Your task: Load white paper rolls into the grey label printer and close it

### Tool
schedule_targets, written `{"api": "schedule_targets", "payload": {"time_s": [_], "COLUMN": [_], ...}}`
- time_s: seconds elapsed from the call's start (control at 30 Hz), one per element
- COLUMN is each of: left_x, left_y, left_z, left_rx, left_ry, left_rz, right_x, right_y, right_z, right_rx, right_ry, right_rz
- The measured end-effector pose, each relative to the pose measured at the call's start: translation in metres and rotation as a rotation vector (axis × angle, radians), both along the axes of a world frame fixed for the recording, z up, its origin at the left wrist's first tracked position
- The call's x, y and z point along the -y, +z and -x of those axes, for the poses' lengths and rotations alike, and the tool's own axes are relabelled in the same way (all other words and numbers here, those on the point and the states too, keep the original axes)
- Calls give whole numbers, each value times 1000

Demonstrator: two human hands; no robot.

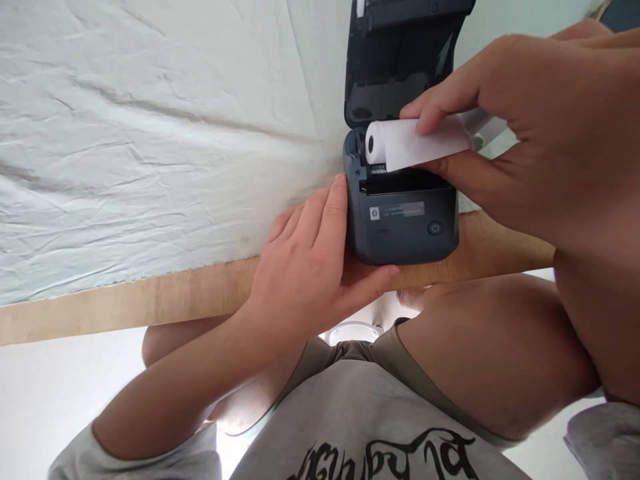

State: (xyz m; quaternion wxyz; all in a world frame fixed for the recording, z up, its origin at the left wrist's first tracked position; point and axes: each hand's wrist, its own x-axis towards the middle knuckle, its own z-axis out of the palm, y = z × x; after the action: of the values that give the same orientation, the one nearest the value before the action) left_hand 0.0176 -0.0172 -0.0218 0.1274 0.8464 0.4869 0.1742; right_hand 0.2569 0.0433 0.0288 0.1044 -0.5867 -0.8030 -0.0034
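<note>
A dark blue-grey portable label printer [400, 243] stands at the table's front edge with its lid [400, 93] swung up and back. A white paper roll [375, 143] sits at the printer's open bay, its loose end hanging toward the front. Fingers and thumb of my right hand [520, 127] pinch the roll and its paper from the right side. My left hand [310, 247] lies flat against the printer's left side, fingers stretched out and thumb extended below its front edge. The bay's floor is partly hidden by the roll and my right hand.
A wrinkled pale cloth [150, 147] covers the table, with a bare wooden strip [150, 293] along its front edge. My legs [490, 333] are just below that edge. A dark object [623, 15] shows at the top right corner.
</note>
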Motion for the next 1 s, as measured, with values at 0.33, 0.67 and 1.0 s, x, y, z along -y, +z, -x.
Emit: {"api": "schedule_targets", "payload": {"time_s": [0.33,0.67,1.0], "left_x": [1,2,2], "left_y": [-3,2,2], "left_z": [0,0,0], "left_rx": [5,41,37], "left_ry": [-34,-101,-121], "left_rz": [-40,-84,-52], "right_x": [-1,1,-4], "right_y": [-5,-10,-3], "right_z": [-11,-18,-23], "right_rx": [-54,-209,-290], "right_ry": [241,537,686], "right_rz": [-30,-133,-82]}}
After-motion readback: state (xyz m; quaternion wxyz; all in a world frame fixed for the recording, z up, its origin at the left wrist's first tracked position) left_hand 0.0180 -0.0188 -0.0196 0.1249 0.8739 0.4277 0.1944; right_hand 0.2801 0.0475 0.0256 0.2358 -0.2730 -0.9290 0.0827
